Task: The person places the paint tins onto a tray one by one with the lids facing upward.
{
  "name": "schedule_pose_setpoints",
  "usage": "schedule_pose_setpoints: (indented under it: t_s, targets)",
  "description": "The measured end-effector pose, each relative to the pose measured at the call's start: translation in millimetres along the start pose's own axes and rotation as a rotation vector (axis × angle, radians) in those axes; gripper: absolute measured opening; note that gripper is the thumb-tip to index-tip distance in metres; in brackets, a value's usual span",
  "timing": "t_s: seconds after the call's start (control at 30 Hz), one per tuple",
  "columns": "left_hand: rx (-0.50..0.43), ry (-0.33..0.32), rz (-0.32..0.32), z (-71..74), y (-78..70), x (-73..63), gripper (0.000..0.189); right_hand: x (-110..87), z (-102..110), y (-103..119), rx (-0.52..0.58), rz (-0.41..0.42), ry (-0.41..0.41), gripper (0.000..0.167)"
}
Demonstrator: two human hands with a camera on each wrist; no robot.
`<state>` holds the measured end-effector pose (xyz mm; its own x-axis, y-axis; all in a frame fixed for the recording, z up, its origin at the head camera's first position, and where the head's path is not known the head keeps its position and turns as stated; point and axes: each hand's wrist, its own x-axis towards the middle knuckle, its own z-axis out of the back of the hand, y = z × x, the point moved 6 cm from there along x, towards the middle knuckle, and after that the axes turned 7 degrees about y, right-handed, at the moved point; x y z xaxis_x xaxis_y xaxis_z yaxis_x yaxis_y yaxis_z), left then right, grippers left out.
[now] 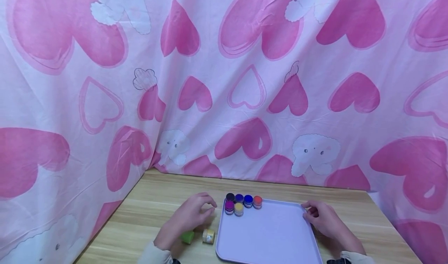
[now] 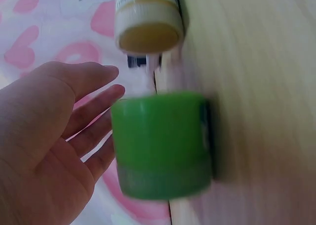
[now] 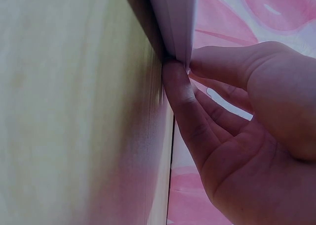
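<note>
A pale lilac tray lies on the table, with several small paint jars grouped in its far left corner. Among those are a magenta jar, a yellow jar and an orange-red jar. My right hand pinches the tray's far right edge; in the right wrist view the thumb is at the rim and a fingertip is low against the edge. Just left of the tray, my left hand hovers with loosely bent fingers and nothing in them. Near its wrist are a green jar and a yellow-labelled jar on the wood.
The wooden table reaches back to a pink heart-patterned curtain, which also hangs along the left and right sides. A black jar and a blue jar stand along the tray's far rim.
</note>
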<state>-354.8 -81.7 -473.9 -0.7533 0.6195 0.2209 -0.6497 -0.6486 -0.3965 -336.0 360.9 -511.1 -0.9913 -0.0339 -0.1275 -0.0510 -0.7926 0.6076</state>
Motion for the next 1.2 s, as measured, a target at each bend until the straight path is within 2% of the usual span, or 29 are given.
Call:
schedule_pose_setpoints:
  t_s: [0.27, 0.33, 0.53, 0.8, 1.07, 1.2]
  targets:
    - [-0.078, 0.008, 0.093, 7.6, 23.0, -12.3, 0.01, 0.4, -1, 0, 0.007, 0.012, 0.001, 0.03]
    - [-0.094, 0.004, 0.095, 9.4, 25.6, -13.1, 0.01, 0.5, -1, 0, 0.009, 0.01, 0.001, 0.03]
    - [-0.109, 0.032, 0.074, 8.4, 25.7, -14.4, 0.006, 1.1, -2, -1, 0.015, 0.003, 0.002, 0.031]
    - [-0.083, 0.094, 0.112, 1.9, 23.8, -14.3, 0.005, 1.3, -2, -1, 0.01, 0.001, 0.001, 0.031]
    - [-0.085, 0.097, 0.118, 1.4, 24.3, -11.7, 0.004, -0.2, 0, 1, 0.004, 0.0, 0.005, 0.031]
    - [-0.114, 0.092, 0.12, 2.7, 23.9, -10.6, 0.004, -0.3, 0, 1, 0.007, -0.005, 0.01, 0.032]
